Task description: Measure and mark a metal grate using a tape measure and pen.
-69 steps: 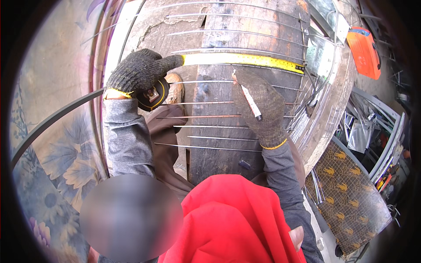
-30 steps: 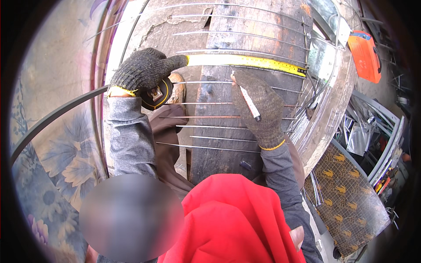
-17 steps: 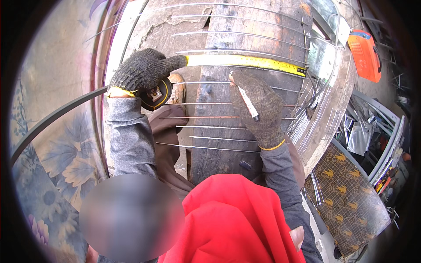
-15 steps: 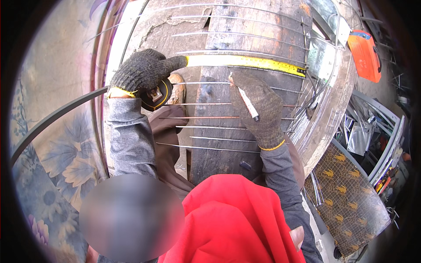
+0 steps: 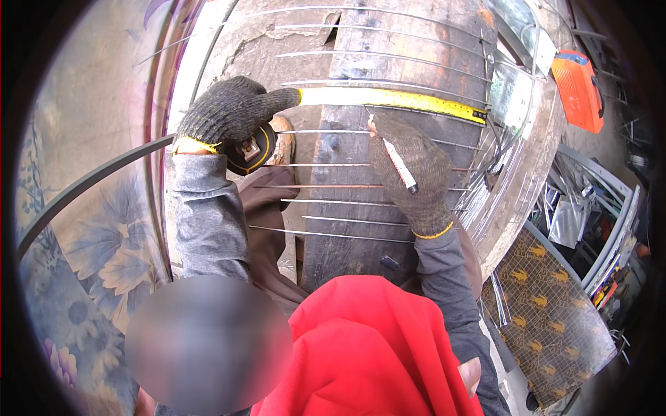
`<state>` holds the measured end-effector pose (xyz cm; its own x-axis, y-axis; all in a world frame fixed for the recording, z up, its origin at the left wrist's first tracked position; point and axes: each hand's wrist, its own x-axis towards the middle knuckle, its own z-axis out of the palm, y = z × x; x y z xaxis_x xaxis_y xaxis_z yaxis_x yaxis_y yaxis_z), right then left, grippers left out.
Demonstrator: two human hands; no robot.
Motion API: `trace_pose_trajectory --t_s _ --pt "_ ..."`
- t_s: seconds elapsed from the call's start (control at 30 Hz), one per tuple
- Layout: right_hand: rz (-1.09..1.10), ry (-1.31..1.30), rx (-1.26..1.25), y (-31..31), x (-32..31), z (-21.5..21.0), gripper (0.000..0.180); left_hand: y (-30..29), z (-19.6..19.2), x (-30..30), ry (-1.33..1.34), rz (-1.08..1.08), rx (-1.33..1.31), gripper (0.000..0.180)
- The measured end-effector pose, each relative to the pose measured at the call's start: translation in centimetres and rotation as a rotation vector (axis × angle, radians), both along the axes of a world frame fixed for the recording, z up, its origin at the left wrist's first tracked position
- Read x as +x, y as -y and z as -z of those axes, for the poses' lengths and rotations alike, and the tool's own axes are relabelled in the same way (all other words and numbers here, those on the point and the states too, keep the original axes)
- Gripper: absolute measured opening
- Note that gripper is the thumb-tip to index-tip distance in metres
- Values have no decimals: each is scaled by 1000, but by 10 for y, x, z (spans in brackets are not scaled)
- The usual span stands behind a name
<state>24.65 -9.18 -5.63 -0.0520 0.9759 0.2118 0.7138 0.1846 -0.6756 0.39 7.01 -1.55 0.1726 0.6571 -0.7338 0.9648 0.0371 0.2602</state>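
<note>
In a dark knitted glove, my left hand [image 5: 225, 114] grips a black and yellow tape measure [image 5: 252, 150]. Its yellow blade [image 5: 395, 99] stretches rightward across the wooden board [image 5: 326, 256], with the metal end hook at the far edge of the board. My right hand [image 5: 420, 177], gloved too, is closed around a white marker [image 5: 399, 166] with a dark end. Its bare fingertips are just below the blade. Several thin metal rods [image 5: 347, 202] lie crosswise on the board, and some pass under my right hand.
A bundle of thin rods [image 5: 479, 201] lies along the board's right side. Farther right are an orange case [image 5: 578, 90], a patterned sheet [image 5: 548, 312] and metal scraps. A curved dark bar [image 5: 90, 187] and a flowered cloth [image 5: 104, 256] are at left. Red cloth [image 5: 368, 340] covers my front.
The whole view has shifted very slightly. My right hand is a touch farther right; both hands keep the same holds and the tape stays stretched out.
</note>
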Motion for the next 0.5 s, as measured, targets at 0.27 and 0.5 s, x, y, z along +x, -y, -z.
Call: trace_pose_trajectory --t_s 0.27,0.5 --pt "7 6 -9 -2 -11 1 32 -7 27 -22 49 125 34 76" --pt "0 -5 7 -4 -12 2 32 -2 14 -11 106 58 61 78"
